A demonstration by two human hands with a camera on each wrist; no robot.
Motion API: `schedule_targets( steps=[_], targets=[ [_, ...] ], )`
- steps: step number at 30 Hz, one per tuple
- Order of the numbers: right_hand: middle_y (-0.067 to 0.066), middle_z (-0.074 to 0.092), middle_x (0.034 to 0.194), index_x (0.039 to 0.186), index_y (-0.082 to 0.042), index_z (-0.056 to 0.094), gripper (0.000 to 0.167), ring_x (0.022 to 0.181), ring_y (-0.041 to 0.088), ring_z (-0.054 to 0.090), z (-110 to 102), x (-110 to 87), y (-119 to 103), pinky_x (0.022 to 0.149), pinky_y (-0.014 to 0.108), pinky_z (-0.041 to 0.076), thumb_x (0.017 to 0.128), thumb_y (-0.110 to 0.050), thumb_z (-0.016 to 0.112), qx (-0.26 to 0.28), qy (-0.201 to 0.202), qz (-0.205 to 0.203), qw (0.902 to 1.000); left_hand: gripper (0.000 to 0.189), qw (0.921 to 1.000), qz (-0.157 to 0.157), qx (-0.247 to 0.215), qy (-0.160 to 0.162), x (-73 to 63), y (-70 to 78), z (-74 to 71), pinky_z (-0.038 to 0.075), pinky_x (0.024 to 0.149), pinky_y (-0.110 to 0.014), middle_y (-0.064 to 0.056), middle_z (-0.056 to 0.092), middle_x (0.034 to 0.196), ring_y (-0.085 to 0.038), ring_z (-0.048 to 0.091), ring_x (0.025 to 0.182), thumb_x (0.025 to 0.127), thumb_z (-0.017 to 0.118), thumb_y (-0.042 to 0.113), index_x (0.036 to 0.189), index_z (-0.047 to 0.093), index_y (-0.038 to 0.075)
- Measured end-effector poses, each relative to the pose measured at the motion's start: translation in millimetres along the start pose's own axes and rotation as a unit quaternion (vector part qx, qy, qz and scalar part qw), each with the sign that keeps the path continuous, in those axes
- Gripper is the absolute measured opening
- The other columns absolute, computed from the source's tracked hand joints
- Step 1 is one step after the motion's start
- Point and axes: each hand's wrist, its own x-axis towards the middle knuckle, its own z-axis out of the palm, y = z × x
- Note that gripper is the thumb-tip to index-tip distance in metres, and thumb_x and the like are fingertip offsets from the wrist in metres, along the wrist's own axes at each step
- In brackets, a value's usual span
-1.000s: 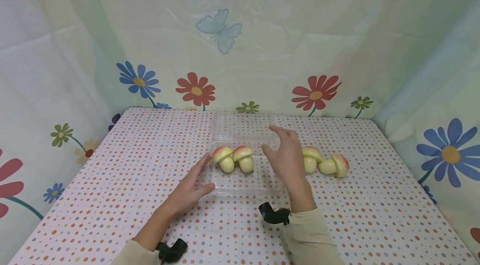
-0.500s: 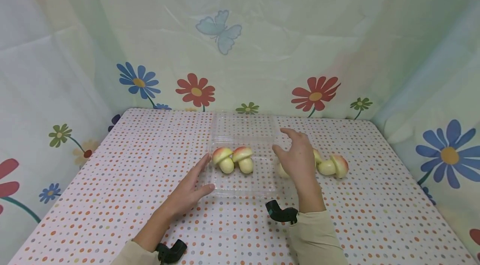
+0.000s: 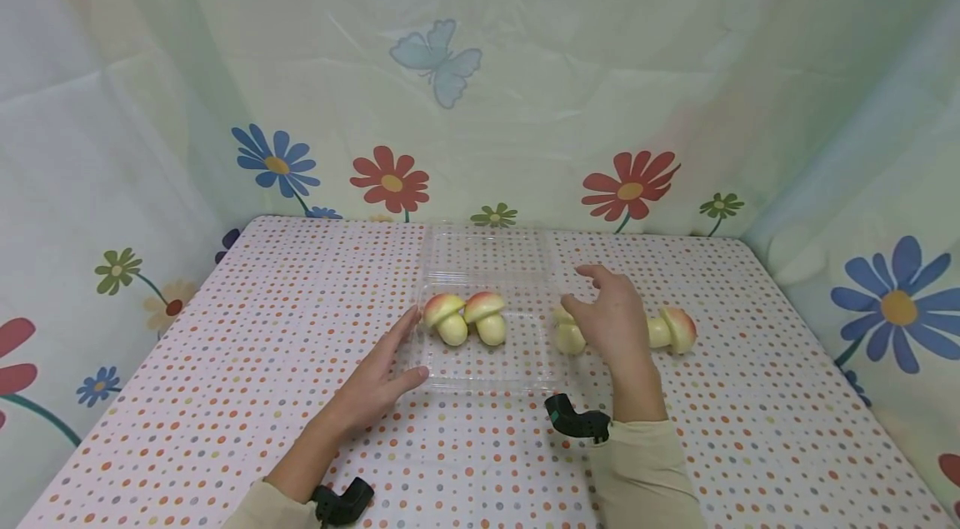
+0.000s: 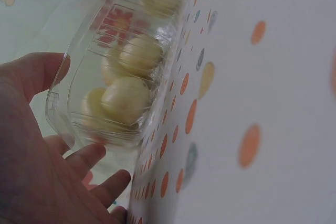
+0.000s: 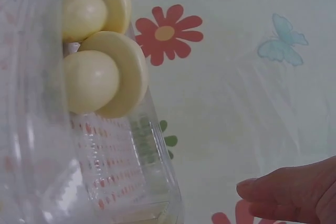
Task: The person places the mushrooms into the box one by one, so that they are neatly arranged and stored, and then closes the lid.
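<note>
A clear plastic clamshell box (image 3: 480, 371) lies with its lid laid back on the dotted table. Inside, at its left, sit two toy mushrooms (image 3: 491, 329) with yellow-red caps and pale stems, side by side. My left hand (image 3: 375, 383) rests at the box's left side; in the left wrist view, its thumb touches the rim and the other fingers spread along the wall. Just right of the box, my right hand (image 3: 618, 321) hovers with thumb and forefinger apart, holding nothing. Left of it a mushroom (image 3: 570, 337) shows partly, and another mushroom (image 3: 678, 331) lies to its right.
A black wrist camera (image 3: 577, 419) sits on the right wrist, and another black camera (image 3: 343, 502) on the left. Behind the table (image 3: 315, 279) hangs a flowered curtain (image 3: 510, 96), which also closes off both sides.
My right hand has moved right, from over the box to beyond its right side. A mushroom it hid has come into view, while another is now covered. The left hand stays put.
</note>
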Motion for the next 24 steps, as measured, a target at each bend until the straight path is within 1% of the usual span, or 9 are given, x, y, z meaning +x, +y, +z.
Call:
schedule_targets(
  steps=[2,5,7,9,10,12,17,19,24],
  targets=[
    [0.033,0.053,0.142,0.147,-0.002,0.053,0.055,0.130,0.049,0.051,-1.4,0.2,2.0,0.101,0.062,0.048,0.096,-0.019,0.063,-0.004,-0.006,0.004,1.0000,0.087,1.0000,-0.001,0.002,0.001,0.2,0.0,0.1,0.014,0.128,-0.059,-0.004,0.022,0.173,-0.030,0.019,0.160,0.098,0.063,0.026,0.168,0.012,0.021],
    [0.034,0.054,0.142,0.146,-0.002,0.054,0.055,0.125,0.047,0.055,-2.5,0.3,5.1,0.094,0.058,0.051,0.094,-0.017,0.060,-0.011,-0.017,0.008,0.9998,0.087,1.0000,-0.001,0.004,0.001,0.2,-0.4,0.3,0.014,0.128,-0.059,-0.004,0.022,0.173,-0.031,0.019,0.160,0.098,0.063,0.027,0.168,0.012,0.021],
    [0.035,0.055,0.141,0.146,-0.001,0.055,0.054,0.116,0.044,0.059,-2.6,0.3,6.8,0.087,0.054,0.053,0.093,-0.015,0.059,-0.015,-0.027,0.011,0.9995,0.087,1.0000,-0.003,0.005,0.001,-0.1,-0.6,0.4,0.014,0.128,-0.059,-0.004,0.022,0.173,-0.031,0.019,0.160,0.098,0.063,0.029,0.168,0.012,0.022],
    [0.035,0.056,0.140,0.145,-0.001,0.056,0.054,0.108,0.041,0.060,-2.5,0.7,8.6,0.080,0.048,0.053,0.093,-0.013,0.058,-0.019,-0.039,0.012,0.9990,0.087,1.0000,-0.005,0.005,0.001,-0.5,-0.4,0.3,0.014,0.128,-0.059,-0.004,0.022,0.173,-0.031,0.018,0.160,0.098,0.063,0.029,0.168,0.012,0.022],
    [0.035,0.056,0.139,0.144,0.000,0.056,0.053,0.108,0.040,0.060,-2.2,0.7,9.3,0.079,0.047,0.053,0.093,-0.013,0.057,-0.020,-0.045,0.014,0.9987,0.088,1.0000,-0.006,0.004,0.001,-0.8,-0.3,0.3,0.014,0.128,-0.059,-0.004,0.022,0.173,-0.031,0.018,0.160,0.098,0.063,0.029,0.168,0.012,0.022],
    [0.036,0.056,0.139,0.143,0.001,0.056,0.053,0.102,0.038,0.060,-1.8,1.8,11.0,0.074,0.042,0.052,0.091,-0.010,0.056,-0.020,-0.057,0.014,0.9981,0.087,1.0000,-0.009,0.003,0.000,-1.3,-0.1,0.1,0.014,0.128,-0.060,-0.004,0.022,0.173,-0.030,0.018,0.161,0.098,0.063,0.028,0.168,0.011,0.023],
    [0.035,0.057,0.137,0.140,0.003,0.058,0.053,0.104,0.038,0.059,-0.2,3.5,13.4,0.073,0.039,0.051,0.087,-0.006,0.054,-0.021,-0.073,0.019,0.9969,0.087,0.9999,-0.011,0.001,-0.001,-1.9,0.2,-0.1,0.014,0.128,-0.060,-0.003,0.021,0.173,-0.030,0.018,0.160,0.099,0.063,0.027,0.168,0.011,0.023],
    [0.033,0.061,0.130,0.137,0.005,0.060,0.051,0.098,0.036,0.061,0.6,3.7,14.3,0.070,0.037,0.052,0.087,-0.005,0.054,-0.021,-0.076,0.018,0.9967,0.087,1.0000,-0.008,0.002,0.000,-1.7,0.1,0.0,0.014,0.128,-0.060,-0.004,0.021,0.173,-0.031,0.018,0.160,0.099,0.063,0.027,0.168,0.011,0.023],
    [0.027,0.066,0.112,0.131,0.006,0.063,0.045,0.076,0.027,0.062,2.4,4.2,16.8,0.058,0.029,0.049,0.087,-0.004,0.057,-0.012,-0.078,0.016,0.9968,0.087,1.0000,-0.004,0.005,0.001,-0.9,-0.8,0.2,0.014,0.128,-0.061,-0.004,0.022,0.173,-0.032,0.019,0.160,0.099,0.062,0.029,0.168,0.011,0.023]
  ],
)
